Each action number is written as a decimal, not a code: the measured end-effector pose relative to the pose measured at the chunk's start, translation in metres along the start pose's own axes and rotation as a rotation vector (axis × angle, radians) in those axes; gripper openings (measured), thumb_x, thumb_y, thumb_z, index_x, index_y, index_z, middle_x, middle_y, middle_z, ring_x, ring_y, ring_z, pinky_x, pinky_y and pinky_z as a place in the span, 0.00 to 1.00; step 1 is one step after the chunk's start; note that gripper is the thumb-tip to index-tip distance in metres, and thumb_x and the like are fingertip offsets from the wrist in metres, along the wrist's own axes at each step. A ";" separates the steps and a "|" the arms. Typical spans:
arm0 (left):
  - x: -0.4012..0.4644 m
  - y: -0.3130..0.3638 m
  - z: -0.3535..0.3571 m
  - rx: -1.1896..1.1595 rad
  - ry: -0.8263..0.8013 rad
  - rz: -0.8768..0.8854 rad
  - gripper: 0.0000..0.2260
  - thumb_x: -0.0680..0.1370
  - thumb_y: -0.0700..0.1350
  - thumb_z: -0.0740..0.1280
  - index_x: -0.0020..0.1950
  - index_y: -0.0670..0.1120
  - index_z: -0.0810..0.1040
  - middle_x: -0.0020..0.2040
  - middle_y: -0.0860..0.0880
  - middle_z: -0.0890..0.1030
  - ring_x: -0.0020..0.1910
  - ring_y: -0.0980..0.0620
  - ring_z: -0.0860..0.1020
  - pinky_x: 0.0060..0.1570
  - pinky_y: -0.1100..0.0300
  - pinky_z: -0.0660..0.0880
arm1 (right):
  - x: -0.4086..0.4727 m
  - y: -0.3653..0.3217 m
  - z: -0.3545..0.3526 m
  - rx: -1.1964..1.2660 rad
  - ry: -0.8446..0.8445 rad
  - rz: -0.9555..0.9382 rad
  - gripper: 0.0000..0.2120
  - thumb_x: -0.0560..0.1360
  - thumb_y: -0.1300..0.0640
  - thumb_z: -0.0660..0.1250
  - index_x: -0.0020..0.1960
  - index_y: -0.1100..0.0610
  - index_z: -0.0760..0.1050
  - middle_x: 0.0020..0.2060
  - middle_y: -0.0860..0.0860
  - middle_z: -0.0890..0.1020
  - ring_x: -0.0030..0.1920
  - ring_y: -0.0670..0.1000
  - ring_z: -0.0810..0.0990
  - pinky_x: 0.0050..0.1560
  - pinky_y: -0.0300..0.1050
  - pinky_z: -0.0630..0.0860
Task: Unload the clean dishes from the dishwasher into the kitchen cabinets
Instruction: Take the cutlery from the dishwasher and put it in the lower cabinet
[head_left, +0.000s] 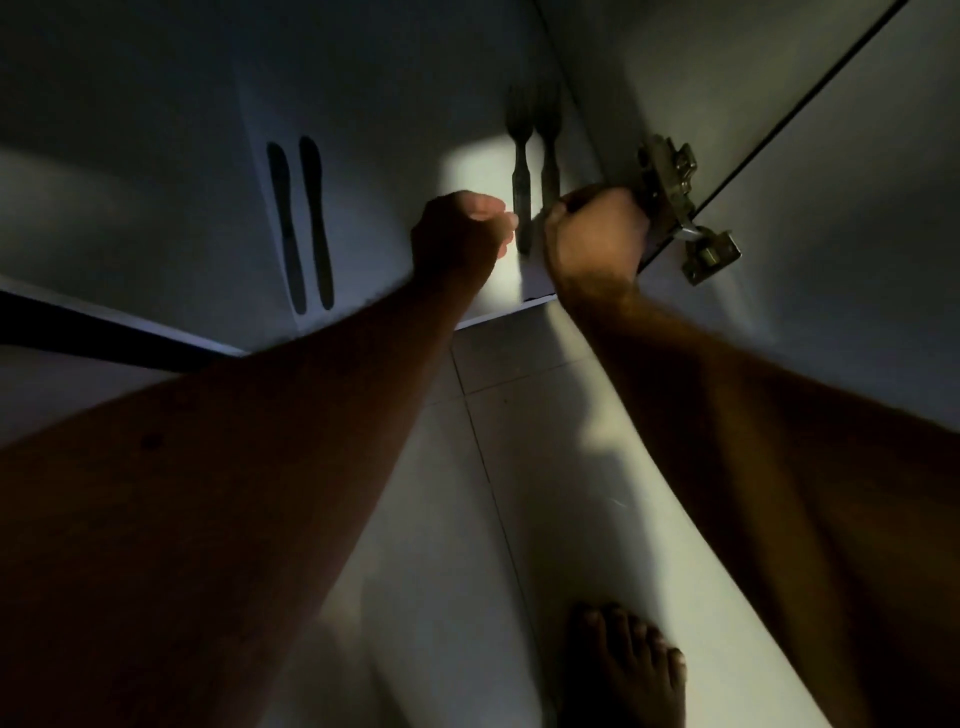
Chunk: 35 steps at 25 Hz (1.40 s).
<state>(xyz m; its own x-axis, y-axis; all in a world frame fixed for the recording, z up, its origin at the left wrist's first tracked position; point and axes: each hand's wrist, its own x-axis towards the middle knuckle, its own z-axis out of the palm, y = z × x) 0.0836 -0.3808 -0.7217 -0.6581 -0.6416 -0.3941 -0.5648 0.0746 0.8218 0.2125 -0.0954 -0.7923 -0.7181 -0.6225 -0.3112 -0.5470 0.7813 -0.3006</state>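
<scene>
Head view: two forks (522, 171) side by side, tines away, handles toward curled left hand (462, 234) and right hand (597, 228), grip unclear.

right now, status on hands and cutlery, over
Left hand fisted by left fork. Right hand at right fork, grip unclear. Two knives laid out. Door hinge crowds right hand.

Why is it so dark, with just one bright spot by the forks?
Head view: dim overall; one light patch falls on the cabinet shelf beside the two forks. The knives are mere silhouettes, both hands look shadowed, and the wide lens bends the shelf edge.
</scene>
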 end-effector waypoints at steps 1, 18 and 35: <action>-0.001 -0.005 0.000 0.029 -0.025 0.012 0.13 0.71 0.46 0.73 0.55 0.47 0.83 0.47 0.48 0.85 0.47 0.53 0.83 0.56 0.56 0.79 | 0.065 -0.025 -0.048 0.072 0.154 0.013 0.20 0.84 0.45 0.47 0.59 0.55 0.73 0.70 0.56 0.68 0.47 0.61 0.85 0.49 0.55 0.80; -0.109 0.004 -0.062 0.618 -0.241 0.276 0.19 0.82 0.45 0.58 0.74 0.46 0.70 0.73 0.47 0.71 0.72 0.49 0.68 0.71 0.61 0.60 | 0.097 -0.100 -0.172 0.540 0.206 0.313 0.25 0.75 0.68 0.63 0.71 0.54 0.70 0.68 0.52 0.69 0.67 0.52 0.69 0.70 0.42 0.65; -0.392 0.086 -0.115 0.606 -0.294 0.364 0.20 0.82 0.41 0.59 0.75 0.42 0.66 0.73 0.42 0.69 0.73 0.46 0.66 0.70 0.64 0.59 | -0.136 -0.106 -0.300 0.355 0.101 0.219 0.22 0.77 0.61 0.64 0.70 0.53 0.71 0.69 0.52 0.68 0.68 0.55 0.70 0.69 0.42 0.65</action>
<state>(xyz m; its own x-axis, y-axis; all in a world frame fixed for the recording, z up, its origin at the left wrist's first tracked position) 0.3505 -0.2108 -0.4490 -0.9125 -0.2733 -0.3045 -0.4056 0.7028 0.5845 0.2396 -0.0801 -0.4479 -0.8491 -0.4225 -0.3171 -0.2081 0.8193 -0.5342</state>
